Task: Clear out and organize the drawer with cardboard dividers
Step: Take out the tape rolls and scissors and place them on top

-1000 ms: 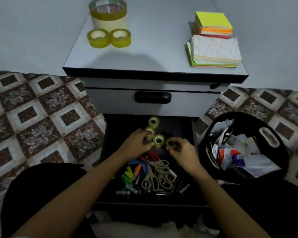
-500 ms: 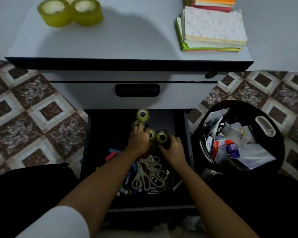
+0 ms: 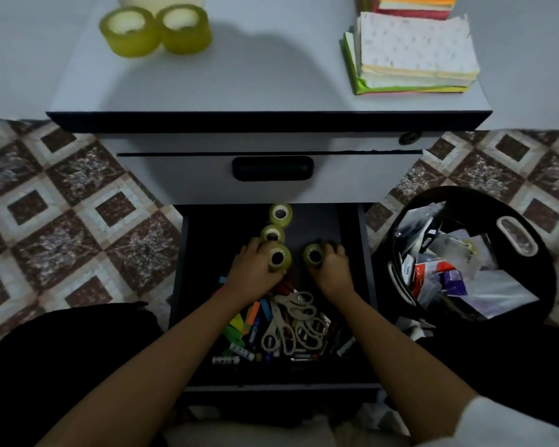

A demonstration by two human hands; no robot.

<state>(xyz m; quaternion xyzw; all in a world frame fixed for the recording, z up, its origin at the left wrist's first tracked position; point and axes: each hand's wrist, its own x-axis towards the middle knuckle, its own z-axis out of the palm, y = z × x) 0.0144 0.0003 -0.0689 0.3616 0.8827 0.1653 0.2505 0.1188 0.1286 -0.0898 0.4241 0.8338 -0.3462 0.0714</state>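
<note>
An open dark drawer [image 3: 213, 253], the lowest in a small grey cabinet [image 3: 352, 175], is pulled out toward the person. Both hands are inside it, near its middle.

The left hand [image 3: 254, 274] has its fingers curled round a yellow-green tape roll [image 3: 279, 259], gripping it from the left. The right hand [image 3: 334, 272] grips a second tape roll [image 3: 313, 254] from the right, with its fingers wrapped over the top. The two held rolls sit just beside each other with a narrow gap between them.

A third roll [image 3: 272, 234] lies just behind the left hand's roll. A fourth roll [image 3: 280, 214] lies near the drawer's back edge.

Toward the front edge, beige-handled scissors [image 3: 299, 312] lie piled on coloured pens and markers [image 3: 250, 321].

On the cabinet top, two larger tape rolls [image 3: 155, 30] stand near the left edge and a stack of paper pads [image 3: 413, 56] near the right edge.

A black basket [image 3: 530, 221] full of packets and wrappers stands on the patterned floor [image 3: 78, 204], to the right of the drawer.
</note>
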